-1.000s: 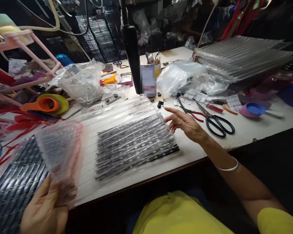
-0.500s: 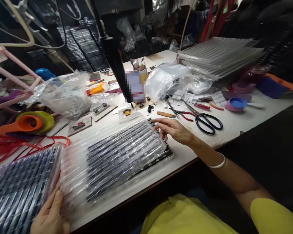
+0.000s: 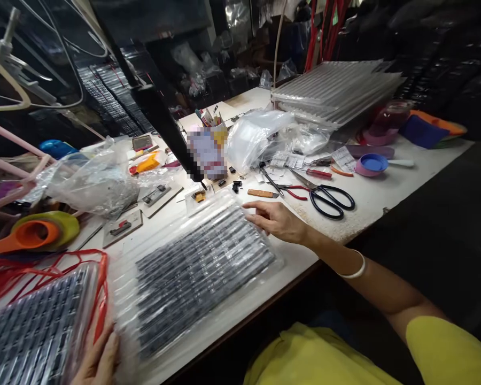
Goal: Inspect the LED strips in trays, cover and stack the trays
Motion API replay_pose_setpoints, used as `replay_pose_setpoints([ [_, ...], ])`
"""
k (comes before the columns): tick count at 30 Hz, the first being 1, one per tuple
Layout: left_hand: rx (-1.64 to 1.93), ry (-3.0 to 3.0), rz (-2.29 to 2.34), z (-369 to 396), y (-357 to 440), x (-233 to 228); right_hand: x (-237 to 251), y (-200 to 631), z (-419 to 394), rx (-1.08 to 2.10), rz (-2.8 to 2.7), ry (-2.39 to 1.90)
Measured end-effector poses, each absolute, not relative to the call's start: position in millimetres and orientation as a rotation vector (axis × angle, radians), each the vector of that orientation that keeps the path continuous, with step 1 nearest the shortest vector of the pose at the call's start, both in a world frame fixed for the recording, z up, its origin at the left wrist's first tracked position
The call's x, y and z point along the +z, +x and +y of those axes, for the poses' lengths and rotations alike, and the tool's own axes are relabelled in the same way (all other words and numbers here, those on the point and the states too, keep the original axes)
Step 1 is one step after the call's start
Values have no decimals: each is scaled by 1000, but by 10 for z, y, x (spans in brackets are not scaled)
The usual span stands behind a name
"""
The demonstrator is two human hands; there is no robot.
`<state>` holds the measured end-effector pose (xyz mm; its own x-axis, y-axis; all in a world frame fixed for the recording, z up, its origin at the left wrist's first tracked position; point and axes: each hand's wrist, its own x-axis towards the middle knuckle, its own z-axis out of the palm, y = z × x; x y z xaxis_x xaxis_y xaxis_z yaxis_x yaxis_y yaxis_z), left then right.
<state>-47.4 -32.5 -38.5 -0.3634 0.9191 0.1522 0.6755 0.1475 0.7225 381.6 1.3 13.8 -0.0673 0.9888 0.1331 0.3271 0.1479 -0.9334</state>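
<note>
Clear ribbed sleeve pack (image 3: 196,267) of dark strips, flat on worktop (image 3: 369,206): right hand (image 3: 274,220) open, fingers resting on far corner; left hand (image 3: 100,358) (partly cropped) flat at near edge.

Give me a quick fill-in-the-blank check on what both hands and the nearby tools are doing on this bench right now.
1. The right hand rests on the far edge of the clear plastic tray of black parts, which lies on the ____ table.
2. The left hand touches that tray's ____ corner.
3. The black-handled scissors lie to the ____ of the right hand.
4. The wrist of the right arm wears a ____ bangle.

Missing words: white; near left; right; white
</note>
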Motion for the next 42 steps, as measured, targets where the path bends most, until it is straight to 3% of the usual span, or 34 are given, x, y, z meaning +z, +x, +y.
replay_pose_setpoints([
  [4,953,1462,2117,-311,-161,-226,-72,3927,-128,662,-1694,-1676],
  [18,928,1824,1868,35,-194,-372,-165,3660,110,462,-1893,-1721],
  [23,928,1847,1879,-3,-199,-446,-250,3602,166,230,-2078,-1837],
  [32,285,2135,2288,56,-12,-301,-179,3332,167,-11,-2262,-1923],
  [36,244,2270,2213,156,-102,-190,-240,3356,-128,-48,-2164,-1967],
  [42,608,2404,1803,159,301,-266,-576,3767,-1361,131,-1599,-1856],
])
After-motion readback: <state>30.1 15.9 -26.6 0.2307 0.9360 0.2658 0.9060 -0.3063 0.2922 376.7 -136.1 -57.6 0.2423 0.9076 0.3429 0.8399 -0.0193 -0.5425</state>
